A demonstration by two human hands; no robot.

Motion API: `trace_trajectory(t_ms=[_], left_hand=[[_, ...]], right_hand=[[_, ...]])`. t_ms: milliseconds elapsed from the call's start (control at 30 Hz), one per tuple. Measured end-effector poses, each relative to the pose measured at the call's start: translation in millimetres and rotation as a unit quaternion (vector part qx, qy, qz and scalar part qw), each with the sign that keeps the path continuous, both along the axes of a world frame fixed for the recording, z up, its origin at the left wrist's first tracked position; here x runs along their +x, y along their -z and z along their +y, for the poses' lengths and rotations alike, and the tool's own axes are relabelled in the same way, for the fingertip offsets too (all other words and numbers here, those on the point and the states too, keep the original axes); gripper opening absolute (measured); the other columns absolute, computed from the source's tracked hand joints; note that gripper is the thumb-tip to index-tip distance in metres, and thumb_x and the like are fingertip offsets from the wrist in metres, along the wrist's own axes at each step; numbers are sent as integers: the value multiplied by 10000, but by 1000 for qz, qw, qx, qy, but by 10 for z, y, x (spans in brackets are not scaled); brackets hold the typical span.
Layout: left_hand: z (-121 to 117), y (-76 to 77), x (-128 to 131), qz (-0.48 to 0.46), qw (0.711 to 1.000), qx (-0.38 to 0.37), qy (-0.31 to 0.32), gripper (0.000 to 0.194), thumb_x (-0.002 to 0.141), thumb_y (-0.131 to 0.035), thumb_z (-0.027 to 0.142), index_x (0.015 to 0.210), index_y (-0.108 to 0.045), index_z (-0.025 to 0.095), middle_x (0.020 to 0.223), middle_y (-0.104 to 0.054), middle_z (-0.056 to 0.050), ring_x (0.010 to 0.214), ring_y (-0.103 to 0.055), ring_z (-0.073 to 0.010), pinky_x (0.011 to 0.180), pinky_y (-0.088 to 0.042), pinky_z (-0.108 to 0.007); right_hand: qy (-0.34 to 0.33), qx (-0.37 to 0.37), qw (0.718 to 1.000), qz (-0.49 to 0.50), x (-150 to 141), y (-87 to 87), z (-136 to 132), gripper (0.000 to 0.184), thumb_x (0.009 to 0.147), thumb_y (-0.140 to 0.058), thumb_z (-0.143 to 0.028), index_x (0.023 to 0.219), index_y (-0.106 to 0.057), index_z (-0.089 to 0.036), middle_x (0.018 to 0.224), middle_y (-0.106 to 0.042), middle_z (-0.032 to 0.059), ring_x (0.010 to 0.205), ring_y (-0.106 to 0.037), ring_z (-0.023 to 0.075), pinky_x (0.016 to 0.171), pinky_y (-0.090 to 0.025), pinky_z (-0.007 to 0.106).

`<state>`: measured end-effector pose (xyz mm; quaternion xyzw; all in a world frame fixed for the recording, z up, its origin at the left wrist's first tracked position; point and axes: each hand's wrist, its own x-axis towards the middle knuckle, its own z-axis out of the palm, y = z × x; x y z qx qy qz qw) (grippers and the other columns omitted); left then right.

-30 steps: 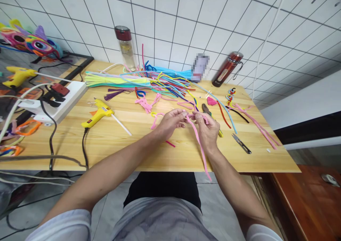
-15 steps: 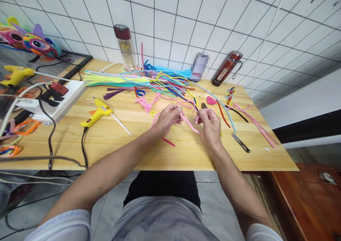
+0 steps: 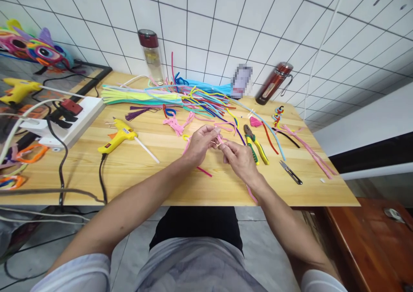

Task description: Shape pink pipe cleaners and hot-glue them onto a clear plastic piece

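Observation:
Over the middle of the table, my left hand (image 3: 202, 145) pinches a pink pipe cleaner (image 3: 219, 139) between thumb and fingers. My right hand (image 3: 240, 158) is closed on the same pipe cleaner, its fingertips almost against the left ones. A pink strand hangs out under my right wrist toward the table's front edge. Pliers with green and yellow handles (image 3: 262, 150) lie just right of my right hand. Beyond my left hand is a bent pink pipe-cleaner shape (image 3: 176, 125). A magenta stem (image 3: 204, 172) pokes out below my left wrist.
A yellow glue gun (image 3: 118, 138) lies left, near a white power strip (image 3: 77, 122). Bundled pipe cleaners (image 3: 142, 96) stretch along the back, by a glass bottle (image 3: 151, 59) and a brown flask (image 3: 274, 83). Thread snips (image 3: 291, 172) and pink stems (image 3: 311, 152) lie right.
My right hand has moved left, up to my left hand, and now grips the pipe cleaner there. The pliers it partly covered are now in view. My left hand has barely moved.

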<state>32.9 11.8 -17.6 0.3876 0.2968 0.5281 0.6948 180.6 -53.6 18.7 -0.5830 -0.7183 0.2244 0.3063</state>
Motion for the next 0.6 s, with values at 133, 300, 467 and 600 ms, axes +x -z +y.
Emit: trace_trajectory(t_ms=[133,300,467,600], left_hand=[[-18,-16,15,-36,999,-37,-12,358,765,-866,393,750,-598,156,647,-630,31,546,-565,-58,534,-455,-179],[-43,-28,18,-76,992,-103,2,303,859,-797,308,728,-580,143,668,-653,10,535,-573,-47,589,-495,-180],[-39,-50,6,-80,990,-112,5,337,839,-812,411,831,-586,160,802,-710,-14,559,-606,-60,541,-455,-182],[-72,-62,12,52,998,-28,7,418,802,-808,519,773,-579,171,666,-609,42,436,-419,-28,423,-265,-194]], right_hand=[[20,23,1000,-5,-52,151,-20,397,1052,-492,-427,790,-718,-232,567,-650,-7,531,-591,148,631,-424,268],[61,127,982,-126,-65,384,-38,430,1061,-426,-428,877,-738,-196,619,-676,44,537,-577,155,578,-361,271],[47,69,996,-33,-30,288,-17,408,1062,-459,-421,800,-696,-217,591,-650,-5,520,-575,141,607,-413,255],[53,45,998,7,-17,159,1,363,1049,-501,-409,796,-691,-231,565,-630,-27,534,-594,148,630,-427,260]])
